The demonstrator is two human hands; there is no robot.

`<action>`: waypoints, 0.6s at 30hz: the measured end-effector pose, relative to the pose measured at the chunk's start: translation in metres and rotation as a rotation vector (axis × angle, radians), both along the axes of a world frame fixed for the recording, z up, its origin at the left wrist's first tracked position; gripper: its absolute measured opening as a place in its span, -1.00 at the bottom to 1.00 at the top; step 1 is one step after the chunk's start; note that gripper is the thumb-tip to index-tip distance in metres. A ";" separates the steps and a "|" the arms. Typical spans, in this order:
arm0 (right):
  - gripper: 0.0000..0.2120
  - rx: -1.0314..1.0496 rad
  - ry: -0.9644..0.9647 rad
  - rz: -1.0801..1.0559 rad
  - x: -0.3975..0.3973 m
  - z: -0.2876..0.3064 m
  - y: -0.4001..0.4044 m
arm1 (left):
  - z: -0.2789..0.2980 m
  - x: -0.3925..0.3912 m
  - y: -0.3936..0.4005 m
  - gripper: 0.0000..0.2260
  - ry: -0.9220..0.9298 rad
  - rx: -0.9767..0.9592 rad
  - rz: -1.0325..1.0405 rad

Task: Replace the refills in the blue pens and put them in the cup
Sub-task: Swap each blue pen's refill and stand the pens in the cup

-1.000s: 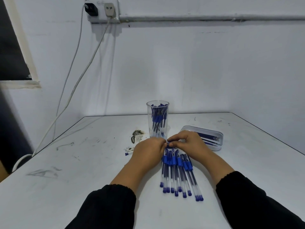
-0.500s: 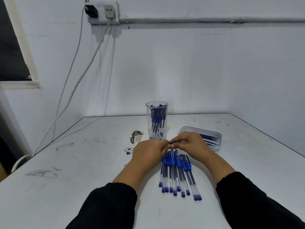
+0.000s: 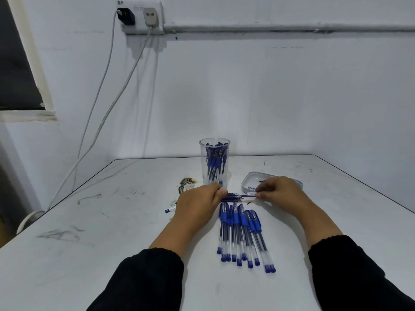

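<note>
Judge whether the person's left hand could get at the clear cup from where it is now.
Probably yes: the left hand lies just in front of the cup, with nothing between them, though it grips a pen.

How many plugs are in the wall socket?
2. A black plug sits on the socket's left side, a grey plug to its right; each has a cable hanging down.

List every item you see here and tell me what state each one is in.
Cup: upright, holding pens.
Pens on table: lying side by side, capped.
Refills: bundle gripped by left hand.
Right hand: pinching one refill.
Tray: open, refills inside.
Wall plugs: plugged in.
</note>
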State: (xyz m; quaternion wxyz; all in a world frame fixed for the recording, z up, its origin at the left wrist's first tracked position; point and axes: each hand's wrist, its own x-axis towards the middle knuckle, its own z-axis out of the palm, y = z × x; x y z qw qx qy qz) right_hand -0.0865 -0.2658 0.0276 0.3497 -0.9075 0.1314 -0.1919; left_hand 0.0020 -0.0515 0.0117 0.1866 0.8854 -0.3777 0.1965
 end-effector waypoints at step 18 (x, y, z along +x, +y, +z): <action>-0.84 -0.338 0.246 -0.141 -0.004 0.003 -0.002 | 0.006 -0.004 0.001 -0.84 0.097 -0.099 0.022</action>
